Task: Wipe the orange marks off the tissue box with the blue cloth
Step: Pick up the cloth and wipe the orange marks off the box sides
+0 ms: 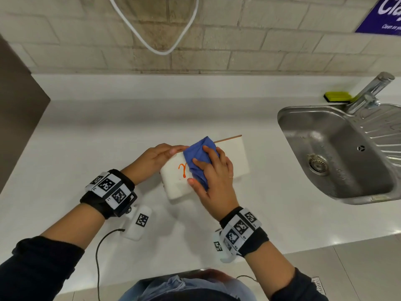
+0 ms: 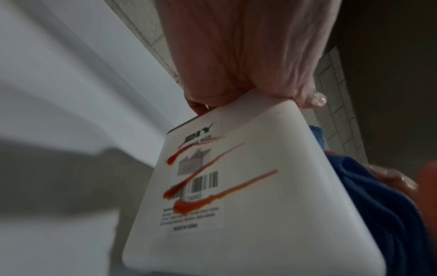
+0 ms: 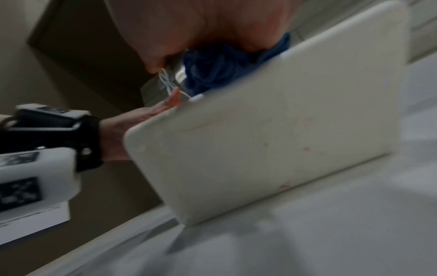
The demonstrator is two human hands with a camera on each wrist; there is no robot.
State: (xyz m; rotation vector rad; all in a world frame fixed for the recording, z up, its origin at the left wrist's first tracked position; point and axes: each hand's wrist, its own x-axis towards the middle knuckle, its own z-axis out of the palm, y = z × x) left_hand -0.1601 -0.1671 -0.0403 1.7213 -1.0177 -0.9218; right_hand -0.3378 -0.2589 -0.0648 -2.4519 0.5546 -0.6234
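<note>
The left hand point(image 1: 159, 158) grips the tissue box point(image 1: 234, 157) to steady it; the right hand point(image 1: 213, 181), fingers flat, presses the blue cloth point(image 1: 198, 155) beside the orange marks point(image 1: 182, 168).

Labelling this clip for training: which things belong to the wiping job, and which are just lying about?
Job: tissue box, orange marks, blue cloth, left hand holding the box, right hand pressing the cloth on it.
Lying about: sink, tap, green sponge, white cable.

Tilted white tissue box point(image 1: 176, 189) with orange marks point(image 1: 182, 168), crumpled blue cloth point(image 1: 198, 156) atop
</note>
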